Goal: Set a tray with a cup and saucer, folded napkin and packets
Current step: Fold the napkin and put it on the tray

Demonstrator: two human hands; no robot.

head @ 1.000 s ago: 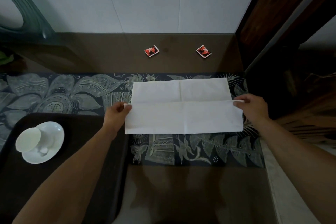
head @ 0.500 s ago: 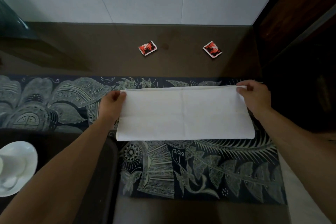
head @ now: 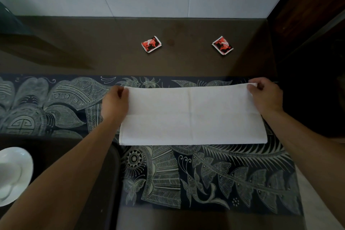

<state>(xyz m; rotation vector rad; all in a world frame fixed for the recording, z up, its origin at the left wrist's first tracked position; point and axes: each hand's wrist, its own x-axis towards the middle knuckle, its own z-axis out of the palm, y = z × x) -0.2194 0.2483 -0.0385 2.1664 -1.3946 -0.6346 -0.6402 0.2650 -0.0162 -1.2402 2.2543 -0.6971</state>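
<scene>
White cloth — a rectangular folded napkin point(head: 192, 115) — lies flat on the dark blue patterned runner point(head: 205, 177) across the brown worktop point(head: 93, 46). The left hand point(head: 115, 101) pinches the napkin's far left corner in a closed grip; the right hand point(head: 265, 95) pinches its far right corner likewise. Beyond the napkin, two small red square packets point(head: 151, 44) point(head: 222, 45) lie on the worktop, well apart. Left of the napkin sits a dark tray point(head: 104, 173) carrying a white saucer point(head: 24, 162) — the cup on it is partly out of view.
</scene>
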